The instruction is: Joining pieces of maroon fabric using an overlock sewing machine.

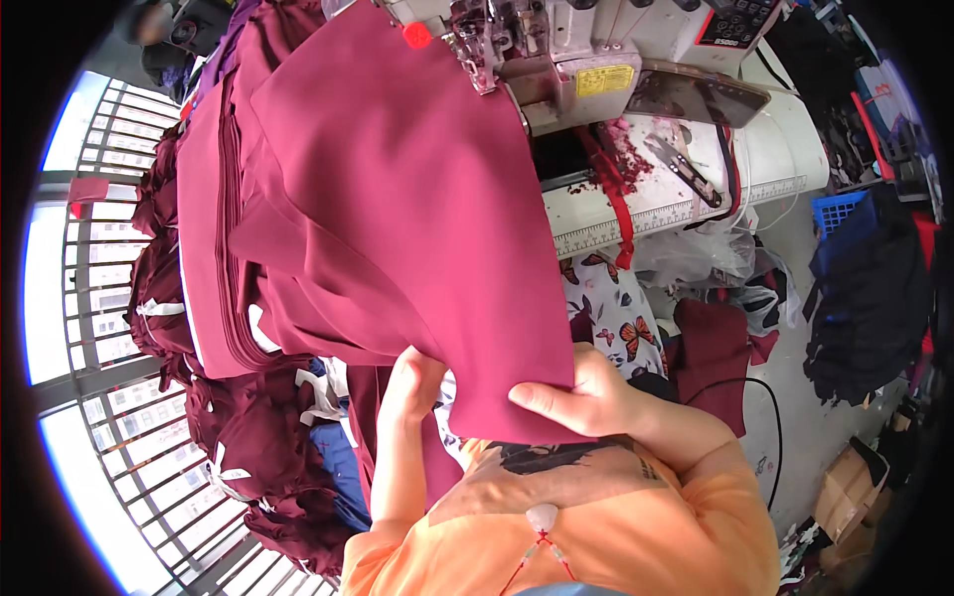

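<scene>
From here I see a white desk [795, 149] carrying a sewing machine [596, 84], snips [686, 171] and scattered red lint [633, 159]. A red strip [622, 214] hangs over the desk's ruled front edge. To the left, maroon cloth [397, 179] spreads across it.

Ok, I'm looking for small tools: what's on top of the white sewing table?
An overlock sewing machine, thread snips, a red fabric strip and maroon lint show there. Whatever lies under the maroon fabric panel is hidden.
</scene>
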Motion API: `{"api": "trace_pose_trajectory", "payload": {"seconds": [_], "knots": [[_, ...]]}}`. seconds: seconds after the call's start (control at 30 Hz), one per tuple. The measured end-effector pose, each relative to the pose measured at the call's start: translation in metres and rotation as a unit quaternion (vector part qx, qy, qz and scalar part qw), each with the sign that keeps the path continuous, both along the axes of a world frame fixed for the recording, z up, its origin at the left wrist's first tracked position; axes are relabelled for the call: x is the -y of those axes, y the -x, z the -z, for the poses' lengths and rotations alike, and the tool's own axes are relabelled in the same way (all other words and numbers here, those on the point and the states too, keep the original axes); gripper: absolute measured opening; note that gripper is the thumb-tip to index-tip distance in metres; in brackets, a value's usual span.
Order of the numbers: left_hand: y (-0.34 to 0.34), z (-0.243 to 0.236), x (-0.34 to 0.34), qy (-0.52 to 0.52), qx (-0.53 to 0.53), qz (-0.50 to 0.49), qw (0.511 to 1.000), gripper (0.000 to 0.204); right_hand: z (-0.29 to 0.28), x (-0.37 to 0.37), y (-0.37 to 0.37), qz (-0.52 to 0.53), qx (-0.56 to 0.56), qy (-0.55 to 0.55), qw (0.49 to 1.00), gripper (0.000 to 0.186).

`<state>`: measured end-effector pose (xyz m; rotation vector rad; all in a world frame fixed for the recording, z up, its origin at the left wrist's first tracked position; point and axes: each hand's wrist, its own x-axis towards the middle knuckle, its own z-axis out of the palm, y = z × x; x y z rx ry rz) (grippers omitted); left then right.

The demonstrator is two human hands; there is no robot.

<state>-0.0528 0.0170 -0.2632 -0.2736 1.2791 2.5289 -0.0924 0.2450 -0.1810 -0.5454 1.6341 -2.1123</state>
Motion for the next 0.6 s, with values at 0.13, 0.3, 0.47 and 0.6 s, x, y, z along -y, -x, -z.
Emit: {"api": "trace_pose_trajectory", "payload": {"seconds": [0.13,0.3,0.47,0.6], "knots": [[0.031,0.006,-0.002,-0.225,0.015,-0.132,0.965,0.06,-0.012,0.014,-0.012,0.08,-0.18,-0.074,0.978,0.014],[0.055,-0.034,0.012,-0.096,0.034,-0.103,0.989,0.034,0.006,-0.002,0.0,0.076,0.092,0.041,0.992,0.025],[0.051,-0.039,0.025,-0.09,0.006,-0.125,0.988,0.038,-0.009,0.004,0.024,0.099,-0.075,-0.066,0.99,0.018],[0.058,-0.035,0.023,-0.159,-0.052,-0.11,0.98,0.046,0.001,0.014,0.023,0.191,-0.214,-0.118,0.951,0.01]]}}
